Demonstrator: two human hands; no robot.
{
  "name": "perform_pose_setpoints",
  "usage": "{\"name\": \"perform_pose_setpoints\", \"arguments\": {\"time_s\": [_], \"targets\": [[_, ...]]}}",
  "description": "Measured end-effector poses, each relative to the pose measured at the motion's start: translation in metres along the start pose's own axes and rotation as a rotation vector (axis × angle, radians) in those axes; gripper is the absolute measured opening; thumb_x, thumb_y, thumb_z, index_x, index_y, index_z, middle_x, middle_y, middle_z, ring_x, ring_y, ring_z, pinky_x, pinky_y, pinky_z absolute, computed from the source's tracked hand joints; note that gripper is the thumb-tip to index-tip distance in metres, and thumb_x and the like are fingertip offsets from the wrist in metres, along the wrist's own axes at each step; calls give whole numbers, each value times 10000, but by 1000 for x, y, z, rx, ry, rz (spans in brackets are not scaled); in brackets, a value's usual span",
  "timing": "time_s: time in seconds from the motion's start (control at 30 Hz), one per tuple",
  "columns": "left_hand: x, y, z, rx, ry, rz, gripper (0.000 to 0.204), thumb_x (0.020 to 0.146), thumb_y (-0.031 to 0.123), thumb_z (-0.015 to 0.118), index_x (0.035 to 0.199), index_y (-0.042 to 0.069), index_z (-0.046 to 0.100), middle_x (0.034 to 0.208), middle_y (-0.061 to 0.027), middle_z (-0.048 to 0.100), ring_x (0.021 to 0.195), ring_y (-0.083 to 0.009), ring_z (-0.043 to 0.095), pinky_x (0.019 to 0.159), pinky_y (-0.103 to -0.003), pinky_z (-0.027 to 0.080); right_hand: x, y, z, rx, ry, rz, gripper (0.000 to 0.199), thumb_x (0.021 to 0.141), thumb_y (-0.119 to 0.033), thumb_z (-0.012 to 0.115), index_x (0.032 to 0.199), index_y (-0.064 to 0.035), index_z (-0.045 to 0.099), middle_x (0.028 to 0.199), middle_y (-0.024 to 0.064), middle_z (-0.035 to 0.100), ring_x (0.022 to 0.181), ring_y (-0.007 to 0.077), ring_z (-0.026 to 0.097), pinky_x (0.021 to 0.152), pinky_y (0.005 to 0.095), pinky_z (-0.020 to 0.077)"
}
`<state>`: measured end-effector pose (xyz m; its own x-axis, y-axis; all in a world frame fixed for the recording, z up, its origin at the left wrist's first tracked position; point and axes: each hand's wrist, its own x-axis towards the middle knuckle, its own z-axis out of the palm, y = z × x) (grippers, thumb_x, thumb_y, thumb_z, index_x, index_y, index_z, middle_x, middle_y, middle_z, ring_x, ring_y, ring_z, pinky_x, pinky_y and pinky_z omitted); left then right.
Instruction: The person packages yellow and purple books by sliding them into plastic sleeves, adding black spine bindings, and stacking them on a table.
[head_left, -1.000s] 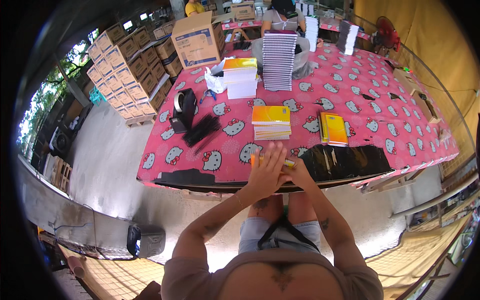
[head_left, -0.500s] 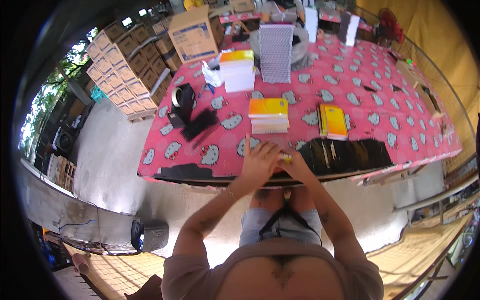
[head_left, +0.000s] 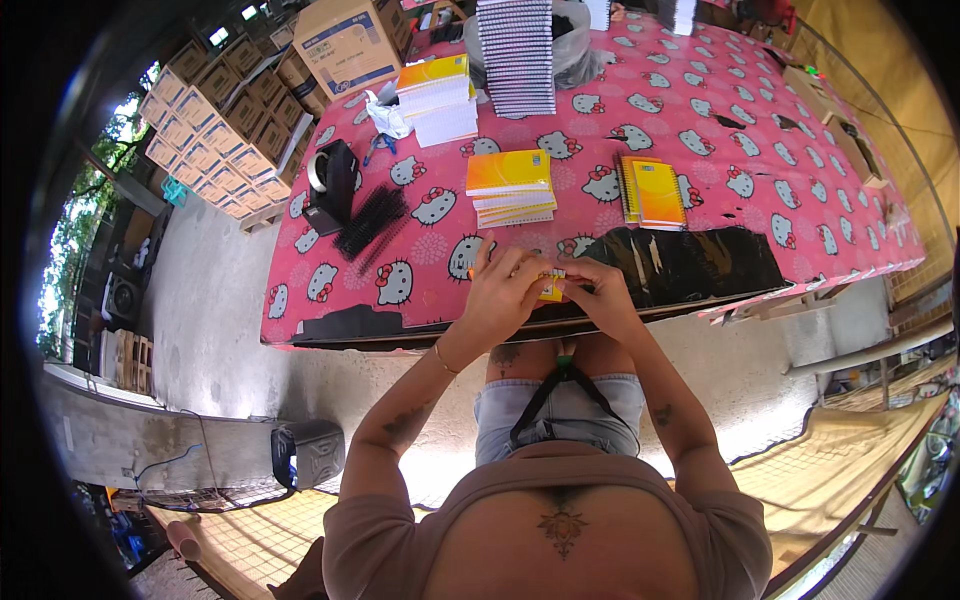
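Observation:
At the table's near edge, my left hand (head_left: 503, 295) and my right hand (head_left: 600, 293) meet around a small yellow notebook (head_left: 552, 288). Most of it is hidden by my fingers; only a yellow part with some white shows between them. The left hand's fingers are bent over it, with the index finger raised. My right thumb and fingers pinch its right side. Just beyond lies a stack of yellow-orange notebooks (head_left: 510, 172). To the right are a few yellow notebooks with a black spiral (head_left: 655, 193).
Black plastic binding coils (head_left: 372, 225) lie at the left beside a black tape dispenser (head_left: 331, 185). Farther back stand a taller notebook stack (head_left: 437, 98), a tall stack of spiral-bound pads (head_left: 516, 60) and a cardboard box (head_left: 350, 47). The pink patterned tablecloth (head_left: 720, 150) has a torn black patch (head_left: 690, 265).
The view has tilted, so the table's things sit higher and slightly left. My hands have drawn a little apart, and more of the yellow notebook shows between them.

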<state>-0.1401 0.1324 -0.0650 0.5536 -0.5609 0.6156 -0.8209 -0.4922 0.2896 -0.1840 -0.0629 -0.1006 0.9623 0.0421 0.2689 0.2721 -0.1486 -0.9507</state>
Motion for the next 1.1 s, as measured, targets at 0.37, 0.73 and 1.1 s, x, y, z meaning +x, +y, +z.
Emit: {"name": "perform_pose_setpoints", "arguments": {"time_s": [0.37, 0.73, 1.1], "targets": [[1, -5, 3, 9, -40, 17, 154, 892, 171, 665, 1034, 112, 676, 954, -41, 670, 902, -255, 634, 985, -439, 393, 14, -12, -26, -38, -111, -16, 188, 847, 38, 678, 1035, 48, 686, 938, 120, 701, 826, 138, 684, 746, 278, 564], [6, 11, -15, -20, -114, 4, 184, 834, 69, 660, 1018, 63, 665, 970, -85, 657, 881, -294, 624, 779, -410, 466, 20, -31, -7, -566, 44, -182, 163, 802, -78, 704, 908, -21, 595, 813, 156, 623, 756, 295, 669, 650, 366, 521], [85, -78, -3, -107, 62, 11, 236, 878, 119, 676, 1095, 27, 678, 1102, -163, 685, 1007, -336, 667, 836, -406, 550, 28, -32, -74, -666, 327, -417, 446, 804, 80, 596, 1234, -31, 635, 1107, 200, 681, 958, 365, 674, 811, 387, 546]]}}
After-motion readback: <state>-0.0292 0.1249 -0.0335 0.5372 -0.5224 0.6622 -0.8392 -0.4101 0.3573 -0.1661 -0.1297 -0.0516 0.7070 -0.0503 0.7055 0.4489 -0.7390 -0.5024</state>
